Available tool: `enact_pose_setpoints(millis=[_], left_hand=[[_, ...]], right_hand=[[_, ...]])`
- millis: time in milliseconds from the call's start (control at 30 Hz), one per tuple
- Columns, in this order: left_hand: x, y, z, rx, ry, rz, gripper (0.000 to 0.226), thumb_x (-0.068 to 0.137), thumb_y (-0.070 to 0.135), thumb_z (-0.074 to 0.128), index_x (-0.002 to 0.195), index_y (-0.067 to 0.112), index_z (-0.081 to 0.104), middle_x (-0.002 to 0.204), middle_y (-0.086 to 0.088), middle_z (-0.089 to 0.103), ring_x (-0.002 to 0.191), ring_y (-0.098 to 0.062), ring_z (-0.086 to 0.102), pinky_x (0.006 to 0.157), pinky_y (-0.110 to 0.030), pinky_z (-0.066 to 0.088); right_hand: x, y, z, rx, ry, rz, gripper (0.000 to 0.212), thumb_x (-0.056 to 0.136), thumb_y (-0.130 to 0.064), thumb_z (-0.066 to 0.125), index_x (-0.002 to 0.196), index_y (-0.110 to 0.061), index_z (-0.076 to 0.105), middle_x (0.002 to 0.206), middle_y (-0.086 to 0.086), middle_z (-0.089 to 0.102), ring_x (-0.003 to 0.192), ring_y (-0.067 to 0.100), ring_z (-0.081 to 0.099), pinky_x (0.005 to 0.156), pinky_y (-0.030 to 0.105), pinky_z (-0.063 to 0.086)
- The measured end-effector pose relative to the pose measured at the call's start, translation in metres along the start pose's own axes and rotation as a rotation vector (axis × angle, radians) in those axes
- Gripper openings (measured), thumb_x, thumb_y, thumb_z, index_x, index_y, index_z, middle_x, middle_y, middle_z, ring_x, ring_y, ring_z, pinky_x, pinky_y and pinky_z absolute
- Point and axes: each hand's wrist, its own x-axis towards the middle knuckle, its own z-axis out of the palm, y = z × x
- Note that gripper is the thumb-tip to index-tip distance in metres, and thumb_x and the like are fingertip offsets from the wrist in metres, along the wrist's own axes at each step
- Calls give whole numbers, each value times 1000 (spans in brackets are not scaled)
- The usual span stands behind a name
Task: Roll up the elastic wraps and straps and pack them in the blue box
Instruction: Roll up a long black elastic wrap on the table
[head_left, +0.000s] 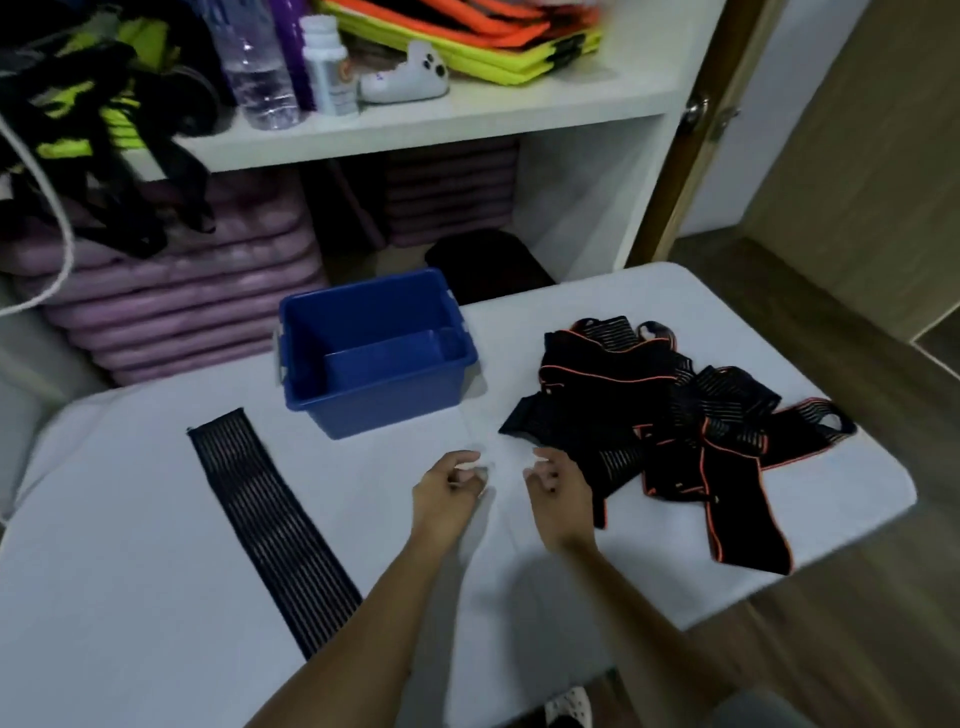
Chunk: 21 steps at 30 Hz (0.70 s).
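A blue box (374, 410) stands open at the far middle of the white table (156, 597), with nothing visible inside. One black striped elastic wrap (270, 525) lies flat and unrolled on the left. A tangled pile of black straps with orange edging (670, 431) lies on the right. My left hand (449, 486) and my right hand (558, 480) hover over the table's middle, fingers loosely curled, holding nothing. The right hand is just beside the pile's near-left edge.
Behind the table stands a white shelf unit (467, 119) with bottles, a white controller (408, 78) and neon vests. Stacked purple mats (171, 291) fill the lower shelf. A wooden door (857, 130) and wooden floor lie to the right.
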Motion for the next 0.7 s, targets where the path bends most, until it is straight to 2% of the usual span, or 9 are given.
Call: enact_pose_setpoints(millis=[67,167,300,500,600,700], left_hand=[[15,10,20,-41,-8,-36,15,86,22,62,98,30,63,89,-8,71,79,-23,67,79,-29,55],[40,20,44,-121,31,-147,17,88,24,59,105,28,59,90,-10,70,72,-22,64,76,-30,55],[74,23,69,-165,98,-258,26,86,29,60,112,26,57,107,-6,67,94,-25,66,92,-40,52],[106,22,90,-149,162,-352,32,86,34,60,116,24,57,116,-6,65,103,-26,63,96,-40,49],[112,28,96,-211,250,-385,32,85,24,65,115,18,59,112,-6,66,102,-25,63,95,-37,49],[112,34,97,-252,334,-368,34,82,11,68,114,18,58,101,-6,66,96,-25,64,92,-36,51]], right_hand=[[23,-8,-17,-53,34,-23,29,89,-15,59,118,-14,57,106,8,58,93,20,56,90,38,49],[63,-15,-31,-171,3,-115,31,90,-16,57,121,-12,56,112,11,57,105,24,53,95,37,44],[114,-23,-29,-357,-139,-238,37,91,-21,56,127,-13,54,122,12,56,112,29,48,96,33,36],[153,-18,-5,-556,-356,-264,42,92,-31,53,132,-20,47,132,7,51,120,28,42,101,39,37],[159,-16,0,-536,-373,-244,42,91,-28,55,132,-21,47,132,7,51,122,28,42,102,40,35],[165,-18,-1,-380,-376,-197,44,86,-22,62,128,-17,51,124,10,58,119,28,50,102,40,40]])
